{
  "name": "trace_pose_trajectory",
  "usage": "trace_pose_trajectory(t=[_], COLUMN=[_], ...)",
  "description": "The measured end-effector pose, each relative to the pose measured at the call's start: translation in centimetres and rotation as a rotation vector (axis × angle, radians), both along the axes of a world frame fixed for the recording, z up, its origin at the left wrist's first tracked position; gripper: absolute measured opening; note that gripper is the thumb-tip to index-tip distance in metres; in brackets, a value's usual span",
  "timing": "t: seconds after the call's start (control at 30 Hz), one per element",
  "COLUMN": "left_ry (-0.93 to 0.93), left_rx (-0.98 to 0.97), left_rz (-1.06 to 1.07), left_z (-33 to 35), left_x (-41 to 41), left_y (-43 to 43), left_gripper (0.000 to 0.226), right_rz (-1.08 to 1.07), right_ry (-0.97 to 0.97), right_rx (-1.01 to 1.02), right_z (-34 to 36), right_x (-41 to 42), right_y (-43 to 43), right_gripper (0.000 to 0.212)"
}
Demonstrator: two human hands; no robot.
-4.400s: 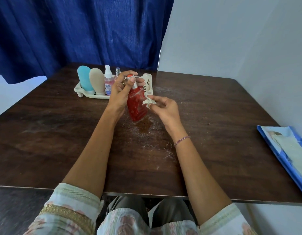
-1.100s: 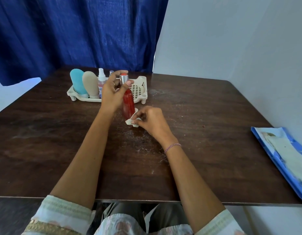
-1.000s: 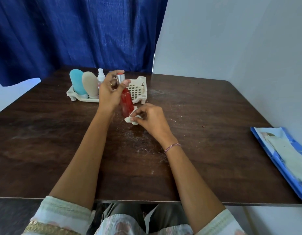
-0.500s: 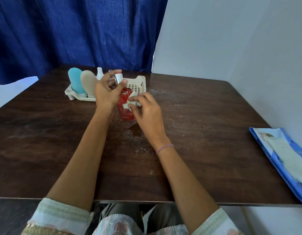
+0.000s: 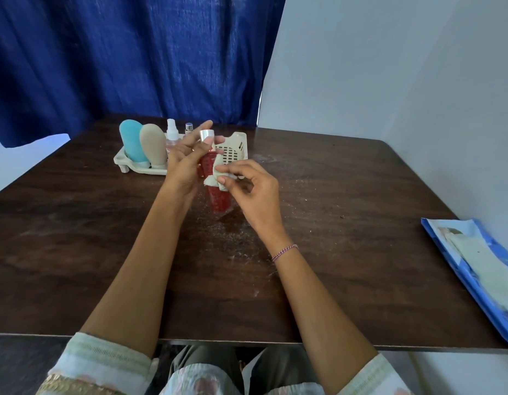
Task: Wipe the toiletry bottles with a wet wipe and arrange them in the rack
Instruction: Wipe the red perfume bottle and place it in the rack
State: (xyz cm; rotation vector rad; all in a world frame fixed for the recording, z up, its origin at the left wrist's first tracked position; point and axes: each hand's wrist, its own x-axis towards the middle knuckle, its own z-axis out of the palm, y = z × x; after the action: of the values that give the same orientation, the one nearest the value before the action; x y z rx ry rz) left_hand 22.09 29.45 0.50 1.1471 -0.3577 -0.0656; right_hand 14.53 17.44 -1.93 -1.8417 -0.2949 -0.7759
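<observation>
At the dark table (image 5: 346,223), our left hand (image 5: 184,163) grips the red bottle (image 5: 218,198) near its cap, just before the rack (image 5: 235,149); our right hand (image 5: 255,192) pinches the wet wipe (image 5: 215,178) against it.

Rack (image 5: 133,162) far left on table (image 5: 346,223), wipe pack (image 5: 475,269) right edge

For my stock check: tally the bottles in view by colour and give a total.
Blue bottle: 1
Beige bottle: 1
Red bottle: 1
Clear spray bottle: 1
Small silver-capped bottle: 1
Total: 5
</observation>
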Motion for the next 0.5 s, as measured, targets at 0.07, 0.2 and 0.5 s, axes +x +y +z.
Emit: trace_pose_trajectory(t=[0.07,0.2,0.5], left_ry=[-0.016,-0.010,0.037], left_rx=[-0.046,-0.103,-0.219], left_rz=[-0.126,-0.266,-0.340], left_z=[0.1,0.1,-0.1], left_x=[-0.2,-0.6,-0.1], left_y=[-0.2,-0.2,0.1], left_gripper=[0.036,0.042,0.049], right_rz=[-0.034,-0.089,-0.160], right_ry=[-0.035,-0.085,-0.011], right_rx=[0.021,0.036,-0.051], right_z=[0.3,0.8,0.9], right_x=[0.0,-0.2,-0.1], right_y=[0.1,0.1,-0.9], right_gripper=[0.020,0.019,0.019])
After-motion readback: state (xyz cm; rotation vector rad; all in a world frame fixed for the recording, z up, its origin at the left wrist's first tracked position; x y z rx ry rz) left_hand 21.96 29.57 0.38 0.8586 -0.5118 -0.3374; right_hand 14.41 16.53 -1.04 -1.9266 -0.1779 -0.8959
